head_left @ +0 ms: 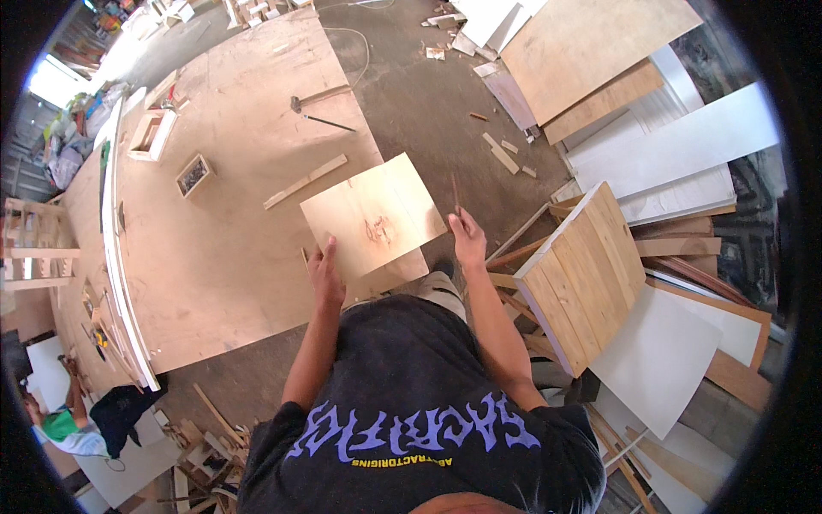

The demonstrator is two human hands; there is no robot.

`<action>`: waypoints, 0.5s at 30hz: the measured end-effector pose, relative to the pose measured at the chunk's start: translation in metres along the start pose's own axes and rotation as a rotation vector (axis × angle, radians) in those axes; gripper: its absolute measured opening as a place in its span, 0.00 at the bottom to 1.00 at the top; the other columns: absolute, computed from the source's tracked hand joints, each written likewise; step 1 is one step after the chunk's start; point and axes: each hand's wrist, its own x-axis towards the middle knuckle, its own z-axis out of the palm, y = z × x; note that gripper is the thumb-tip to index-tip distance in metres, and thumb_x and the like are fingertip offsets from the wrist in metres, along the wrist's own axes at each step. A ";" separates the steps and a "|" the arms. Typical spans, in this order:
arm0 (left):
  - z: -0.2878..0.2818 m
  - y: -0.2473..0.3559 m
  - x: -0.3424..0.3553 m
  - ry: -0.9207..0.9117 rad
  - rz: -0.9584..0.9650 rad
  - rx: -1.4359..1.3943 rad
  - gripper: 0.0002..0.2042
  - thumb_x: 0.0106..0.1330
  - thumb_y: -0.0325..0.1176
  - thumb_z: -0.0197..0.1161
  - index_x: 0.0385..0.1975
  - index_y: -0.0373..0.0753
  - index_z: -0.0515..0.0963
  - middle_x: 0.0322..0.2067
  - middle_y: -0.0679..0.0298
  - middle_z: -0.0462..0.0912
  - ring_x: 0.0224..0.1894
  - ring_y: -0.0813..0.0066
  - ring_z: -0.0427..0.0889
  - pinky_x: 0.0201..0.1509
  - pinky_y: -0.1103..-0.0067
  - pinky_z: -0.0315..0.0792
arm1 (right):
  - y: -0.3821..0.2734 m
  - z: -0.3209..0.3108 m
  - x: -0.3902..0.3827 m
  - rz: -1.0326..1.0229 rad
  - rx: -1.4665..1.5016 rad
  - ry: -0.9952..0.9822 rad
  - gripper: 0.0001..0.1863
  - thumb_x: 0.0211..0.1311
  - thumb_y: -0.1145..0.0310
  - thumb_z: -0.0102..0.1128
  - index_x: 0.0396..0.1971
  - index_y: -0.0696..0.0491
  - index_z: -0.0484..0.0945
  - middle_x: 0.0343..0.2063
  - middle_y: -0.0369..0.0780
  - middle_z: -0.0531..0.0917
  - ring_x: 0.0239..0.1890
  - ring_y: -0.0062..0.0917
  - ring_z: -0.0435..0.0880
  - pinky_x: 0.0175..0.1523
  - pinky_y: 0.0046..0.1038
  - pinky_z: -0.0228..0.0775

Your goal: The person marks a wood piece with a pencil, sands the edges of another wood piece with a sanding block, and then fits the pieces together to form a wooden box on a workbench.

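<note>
My left hand grips the left edge of a pale square plywood board with a brown mark on its face. Just off the board's right corner, my right hand is closed on a thin brown stick, perhaps a pencil. The board is held over the near edge of a large plywood worktop. Behind it on the worktop lie a narrow wooden strip, a hammer and a thin dark rod.
Two small wooden boxes and a long white strip lie on the worktop. A slatted wooden panel and stacked boards crowd my right. A co-worker is at the lower left. Offcuts lie on the floor.
</note>
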 end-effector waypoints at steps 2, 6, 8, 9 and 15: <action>0.010 0.004 -0.003 0.044 -0.095 0.114 0.16 0.79 0.39 0.63 0.57 0.34 0.80 0.52 0.62 0.86 0.51 0.74 0.84 0.56 0.75 0.77 | 0.025 0.010 0.015 0.073 0.227 -0.118 0.30 0.69 0.61 0.71 0.67 0.57 0.78 0.50 0.36 0.87 0.51 0.20 0.82 0.59 0.24 0.72; -0.022 -0.037 0.030 -0.017 -0.036 0.473 0.22 0.74 0.42 0.68 0.58 0.30 0.78 0.52 0.54 0.86 0.52 0.60 0.85 0.57 0.68 0.77 | 0.066 0.031 0.038 0.061 0.128 -0.174 0.28 0.68 0.67 0.70 0.66 0.59 0.78 0.49 0.36 0.86 0.49 0.20 0.83 0.59 0.24 0.72; -0.026 -0.043 0.041 0.012 -0.065 0.947 0.27 0.69 0.43 0.73 0.60 0.29 0.77 0.51 0.49 0.86 0.53 0.51 0.85 0.58 0.64 0.77 | 0.080 0.036 0.040 0.076 0.086 -0.149 0.27 0.68 0.71 0.69 0.66 0.59 0.78 0.49 0.36 0.86 0.48 0.20 0.83 0.59 0.24 0.73; -0.030 -0.051 0.041 0.020 -0.026 1.057 0.30 0.67 0.43 0.74 0.62 0.29 0.75 0.53 0.46 0.84 0.56 0.47 0.83 0.60 0.62 0.75 | 0.085 0.040 0.039 0.077 0.079 -0.147 0.27 0.68 0.72 0.68 0.66 0.59 0.78 0.48 0.36 0.86 0.48 0.20 0.83 0.59 0.24 0.73; -0.020 -0.072 0.024 -0.033 0.229 1.361 0.37 0.63 0.41 0.74 0.70 0.34 0.68 0.70 0.38 0.66 0.72 0.38 0.65 0.73 0.56 0.63 | 0.154 0.046 0.055 0.085 0.093 -0.023 0.25 0.66 0.75 0.67 0.64 0.59 0.80 0.47 0.34 0.87 0.47 0.19 0.83 0.57 0.25 0.74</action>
